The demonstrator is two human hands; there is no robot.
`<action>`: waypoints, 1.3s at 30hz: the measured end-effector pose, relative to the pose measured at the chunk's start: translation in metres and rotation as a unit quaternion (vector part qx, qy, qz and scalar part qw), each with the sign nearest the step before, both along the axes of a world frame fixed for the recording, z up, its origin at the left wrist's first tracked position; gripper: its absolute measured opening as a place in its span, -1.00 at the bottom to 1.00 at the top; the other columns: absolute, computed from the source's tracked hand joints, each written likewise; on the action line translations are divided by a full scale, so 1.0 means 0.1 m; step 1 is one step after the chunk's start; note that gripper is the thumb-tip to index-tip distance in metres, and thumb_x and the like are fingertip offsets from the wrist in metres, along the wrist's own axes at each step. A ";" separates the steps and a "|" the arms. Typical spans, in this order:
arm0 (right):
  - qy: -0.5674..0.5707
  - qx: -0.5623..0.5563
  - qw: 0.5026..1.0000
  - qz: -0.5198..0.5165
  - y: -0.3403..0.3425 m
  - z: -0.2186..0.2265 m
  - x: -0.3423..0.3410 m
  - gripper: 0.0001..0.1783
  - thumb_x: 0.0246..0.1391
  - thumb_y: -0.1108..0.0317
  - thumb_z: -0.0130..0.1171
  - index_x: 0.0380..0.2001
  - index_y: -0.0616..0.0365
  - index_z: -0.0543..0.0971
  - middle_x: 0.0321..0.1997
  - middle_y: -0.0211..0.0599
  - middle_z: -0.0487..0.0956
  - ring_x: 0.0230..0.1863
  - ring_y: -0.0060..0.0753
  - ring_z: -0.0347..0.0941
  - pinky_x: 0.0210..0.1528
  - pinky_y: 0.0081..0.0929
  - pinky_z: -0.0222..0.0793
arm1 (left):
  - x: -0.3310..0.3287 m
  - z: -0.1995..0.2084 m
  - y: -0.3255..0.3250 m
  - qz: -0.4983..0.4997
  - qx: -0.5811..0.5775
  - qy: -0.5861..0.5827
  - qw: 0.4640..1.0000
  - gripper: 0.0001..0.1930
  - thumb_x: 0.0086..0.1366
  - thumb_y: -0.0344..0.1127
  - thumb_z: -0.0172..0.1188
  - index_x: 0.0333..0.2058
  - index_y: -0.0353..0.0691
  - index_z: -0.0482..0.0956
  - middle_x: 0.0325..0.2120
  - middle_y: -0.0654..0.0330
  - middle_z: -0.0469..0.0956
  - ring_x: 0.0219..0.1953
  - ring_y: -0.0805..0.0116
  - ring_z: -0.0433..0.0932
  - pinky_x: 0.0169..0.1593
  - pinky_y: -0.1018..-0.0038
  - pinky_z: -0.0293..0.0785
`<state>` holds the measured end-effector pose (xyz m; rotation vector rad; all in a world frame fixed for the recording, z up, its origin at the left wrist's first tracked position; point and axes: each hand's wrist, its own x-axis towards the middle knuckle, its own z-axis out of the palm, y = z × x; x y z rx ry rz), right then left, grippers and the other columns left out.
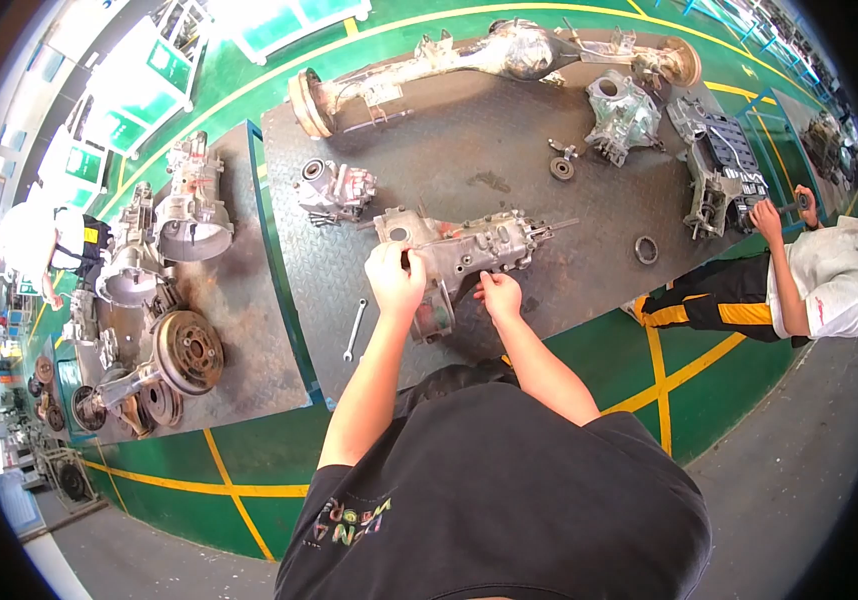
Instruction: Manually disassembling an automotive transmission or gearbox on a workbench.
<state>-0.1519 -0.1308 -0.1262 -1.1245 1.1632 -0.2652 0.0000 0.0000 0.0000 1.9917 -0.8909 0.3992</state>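
Note:
A grey metal gearbox housing [474, 245] lies on its side on the dark metal-topped table, its shaft end pointing right and its wide end toward the left. My left hand [394, 280] is closed on the near left part of the housing, thumb and fingertips at its edge. Against the near lower side, my right hand [501, 298] has its fingers pinched together. What lies between those fingertips, if anything, is too small to make out. A wrench [356, 330] rests on the table to the left of my left forearm.
A smaller gear casing [335, 190] stands behind left. A long axle [509, 52] spans the table's far side. Farther right are a casting [625, 115], a ring [646, 250] and an engine part [724, 160]. Another person [819, 270] works at the right edge. More gearboxes [194, 205] fill the left table.

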 end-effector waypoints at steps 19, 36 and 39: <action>-0.065 0.175 0.978 -0.093 -0.26 0.04 -0.02 -0.95 0.14 0.39 0.19 -0.39 0.05 0.53 -0.44 -0.45 0.54 -0.55 -0.58 0.33 -0.49 -0.50 0.28 | -0.03 0.02 0.00 0.017 0.010 0.010 1.000 -0.88 0.07 -0.43 0.22 -0.38 -0.29 0.54 -0.39 0.00 0.56 -0.26 -0.03 0.52 -0.14 0.16 0.38; 0.114 -0.473 0.860 0.157 -0.05 0.33 -0.02 -0.81 -0.02 0.27 0.32 -0.38 0.15 0.62 -0.37 -0.18 0.63 -0.28 -0.10 0.60 -0.25 -0.25 0.50 | -0.01 0.07 0.00 0.004 -0.015 0.003 1.000 -0.90 0.06 -0.45 0.22 -0.40 -0.31 0.55 -0.45 -0.01 0.55 -0.35 -0.04 0.53 -0.21 0.17 0.41; 0.096 -0.488 0.858 0.128 0.00 0.39 -0.06 -0.81 -0.01 0.27 0.30 -0.34 0.12 0.63 -0.32 -0.19 0.62 -0.26 -0.12 0.59 -0.22 -0.23 0.50 | -0.02 0.06 0.01 0.013 -0.006 -0.009 1.000 -0.90 0.06 -0.46 0.22 -0.41 -0.31 0.55 -0.47 -0.02 0.55 -0.36 -0.05 0.53 -0.22 0.16 0.41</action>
